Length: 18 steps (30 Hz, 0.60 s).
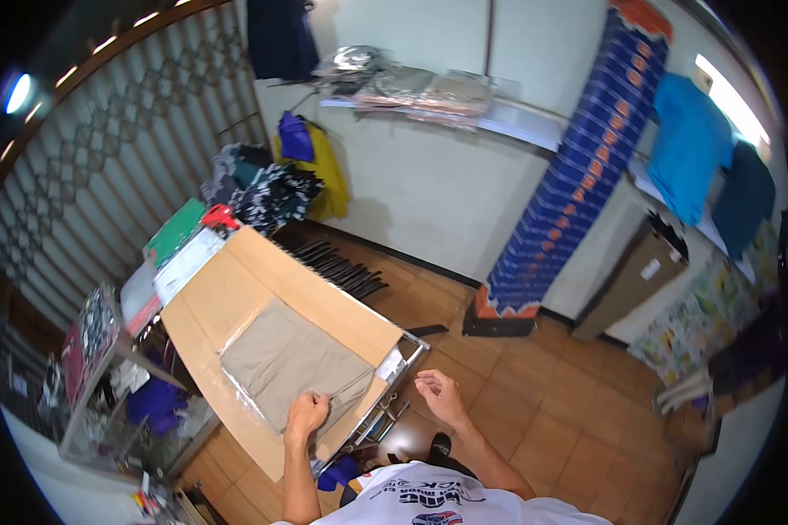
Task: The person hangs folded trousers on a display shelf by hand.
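Observation:
A folded beige garment [293,359] lies flat on a cardboard-topped table, with shiny clear plastic showing along its left side. My left hand [306,413] is at its near edge, fingers closed in a pinch on the cloth. Creases run through the fabric to the right of those fingertips. Past the table's right edge, my right hand [442,395] hangs in the air over the floor. It holds nothing, and its fingers are apart and slightly bent.
Cardboard [228,289] covers the metal-framed table [416,346]. A glass display case [105,385] stands at the left. Bagged garments [420,92] lie on a wall shelf [521,125]. A tall blue wrapped roll [578,166] leans against the wall; hangers [341,267] lie behind the table.

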Tool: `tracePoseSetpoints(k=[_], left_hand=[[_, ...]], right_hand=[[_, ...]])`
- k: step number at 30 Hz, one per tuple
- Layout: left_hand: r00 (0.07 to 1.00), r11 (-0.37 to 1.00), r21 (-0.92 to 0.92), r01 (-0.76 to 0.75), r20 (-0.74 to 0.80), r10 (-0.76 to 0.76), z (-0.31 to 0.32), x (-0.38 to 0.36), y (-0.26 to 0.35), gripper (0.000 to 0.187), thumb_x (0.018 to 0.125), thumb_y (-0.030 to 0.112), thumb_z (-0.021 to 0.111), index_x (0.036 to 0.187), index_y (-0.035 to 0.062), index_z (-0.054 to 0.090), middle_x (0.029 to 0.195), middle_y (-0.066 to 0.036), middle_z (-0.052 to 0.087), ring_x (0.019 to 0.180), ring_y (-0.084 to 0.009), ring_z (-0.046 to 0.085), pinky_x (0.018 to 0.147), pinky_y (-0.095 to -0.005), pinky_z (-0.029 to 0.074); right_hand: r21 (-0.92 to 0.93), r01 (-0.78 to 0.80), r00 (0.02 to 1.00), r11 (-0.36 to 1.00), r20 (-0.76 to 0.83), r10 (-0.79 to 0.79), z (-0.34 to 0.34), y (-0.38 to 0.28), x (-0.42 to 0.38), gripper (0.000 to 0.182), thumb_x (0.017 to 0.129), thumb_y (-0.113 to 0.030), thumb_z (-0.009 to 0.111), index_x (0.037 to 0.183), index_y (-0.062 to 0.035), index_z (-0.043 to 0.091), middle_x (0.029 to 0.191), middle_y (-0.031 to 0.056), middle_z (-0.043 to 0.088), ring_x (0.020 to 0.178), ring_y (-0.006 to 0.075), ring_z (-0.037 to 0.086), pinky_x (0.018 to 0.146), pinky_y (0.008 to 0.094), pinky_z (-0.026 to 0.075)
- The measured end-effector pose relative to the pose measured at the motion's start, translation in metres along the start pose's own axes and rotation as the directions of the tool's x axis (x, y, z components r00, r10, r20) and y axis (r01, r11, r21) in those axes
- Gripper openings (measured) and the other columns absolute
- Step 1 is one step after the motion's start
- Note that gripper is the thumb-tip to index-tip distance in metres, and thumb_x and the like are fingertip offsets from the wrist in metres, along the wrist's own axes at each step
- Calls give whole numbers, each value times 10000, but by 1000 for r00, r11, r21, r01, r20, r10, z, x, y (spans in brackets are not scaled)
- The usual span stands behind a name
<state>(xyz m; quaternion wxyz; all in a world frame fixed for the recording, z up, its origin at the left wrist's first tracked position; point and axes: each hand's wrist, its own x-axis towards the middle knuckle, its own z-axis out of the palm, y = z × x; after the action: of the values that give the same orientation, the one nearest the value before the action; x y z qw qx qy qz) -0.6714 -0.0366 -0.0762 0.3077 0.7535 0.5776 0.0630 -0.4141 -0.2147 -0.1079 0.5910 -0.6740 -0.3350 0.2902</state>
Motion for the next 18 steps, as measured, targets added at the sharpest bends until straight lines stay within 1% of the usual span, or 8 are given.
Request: tracePoseSetpoints(k=[2,8,10,12,14,15,17,18], left_hand=[[990,990,-18,138,-19,-138,2,-6,18,358,799,358,716,833,2,693,878,-238,686,886,-411,655,821,-491,503],[924,976,41,214,-334,-188,29,-32,39,379,803,391,751,901,44,634,991,-181,615,992,-389,550,846,-503,445],[862,991,3,137,-493,-117,44,-38,42,402,789,350,770,991,56,585,1040,-172,562,993,-364,516,843,-506,423],[864,979,-64,192,-463,-200,48,-51,59,526,784,322,775,1155,22,553,1197,-249,521,1113,-415,493,932,-532,406],[840,988,12,157,-527,-127,67,-59,61,777,808,405,749,1344,-67,442,1366,-392,378,1290,-524,366,1079,-576,315],[830,984,5,177,-538,-147,69,-61,66,777,808,405,749,1344,-67,442,1366,-392,378,1290,-524,366,1079,-576,315],[892,935,-137,328,-280,-354,69,-63,73,1016,863,529,650,1479,-131,183,1480,-484,58,1400,-623,54,1123,-682,108],[885,930,-139,341,-286,-367,69,-60,72,1016,863,529,650,1479,-131,183,1480,-484,58,1400,-623,54,1123,-682,108]], right_hand=[[-36,60,996,998,68,-57,-3,-10,29,229,918,-115,657,1103,20,648,944,136,734,839,181,708,727,288,562],[-112,214,928,970,335,-166,28,-56,108,192,887,-69,661,1055,24,651,915,176,719,816,227,723,699,319,569],[-112,492,824,863,380,-420,60,-45,137,181,901,-96,661,1041,18,652,850,133,717,771,205,708,676,299,555],[-81,454,792,887,493,-361,92,-61,152,199,883,-82,660,1056,16,647,916,158,713,852,274,703,756,348,555],[-74,674,647,735,539,-539,131,-59,165,229,856,-68,666,1070,11,643,1016,173,702,969,324,669,867,398,524],[-61,671,601,739,627,-495,146,-62,170,312,835,-73,677,1136,-4,633,1147,192,665,1085,361,609,956,424,472],[-37,726,523,687,678,-517,182,-58,176,352,848,-114,672,1187,-35,624,1226,179,630,1140,352,576,975,436,450],[-29,773,460,634,714,-528,198,-53,177,392,861,-155,668,1238,-65,615,1305,166,595,1195,342,543,994,449,428]])
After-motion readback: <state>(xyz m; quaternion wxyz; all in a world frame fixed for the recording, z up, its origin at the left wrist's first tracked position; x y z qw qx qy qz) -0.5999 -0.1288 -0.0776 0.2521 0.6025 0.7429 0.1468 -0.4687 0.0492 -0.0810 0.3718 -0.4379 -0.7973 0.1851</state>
